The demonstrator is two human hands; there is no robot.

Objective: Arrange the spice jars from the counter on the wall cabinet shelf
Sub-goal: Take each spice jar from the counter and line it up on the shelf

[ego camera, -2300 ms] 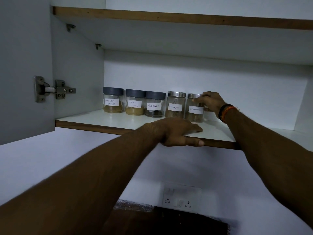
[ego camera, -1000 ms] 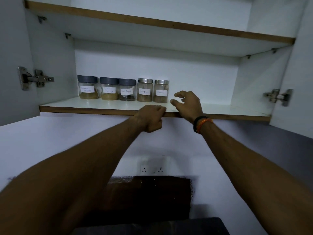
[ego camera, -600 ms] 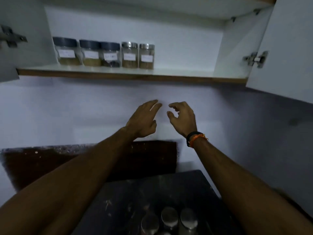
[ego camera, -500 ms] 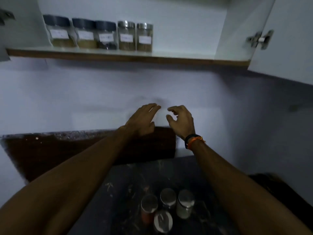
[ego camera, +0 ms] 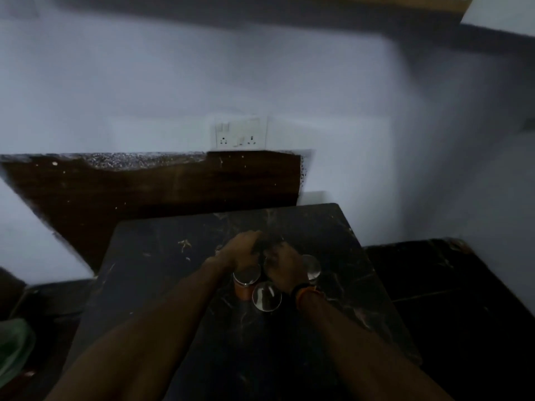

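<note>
Three steel-lidded spice jars show on the dark counter (ego camera: 173,256): one with orange contents (ego camera: 246,280), one nearest me (ego camera: 267,296), and one at the right (ego camera: 312,266). My left hand (ego camera: 241,251) and my right hand (ego camera: 282,269) are lowered side by side over the cluster, fingers curled down and meeting above its back middle. Whatever lies under them is hidden. The frame is dark and blurred, so I cannot make out whether either hand grips a jar. Of the wall cabinet, just the shelf's wooden front edge (ego camera: 405,2) shows at the top.
A white socket plate (ego camera: 240,134) sits on the wall above a dark backsplash (ego camera: 144,183). An open cabinet door's corner (ego camera: 500,13) hangs at the top right. A lower dark surface (ego camera: 448,285) lies right of the counter, and something green (ego camera: 13,342) at the left edge.
My right hand let go of the jar on the shelf, my left left the shelf edge. Both dropped to the counter jars as my view swung down; the shelved jars left view.
</note>
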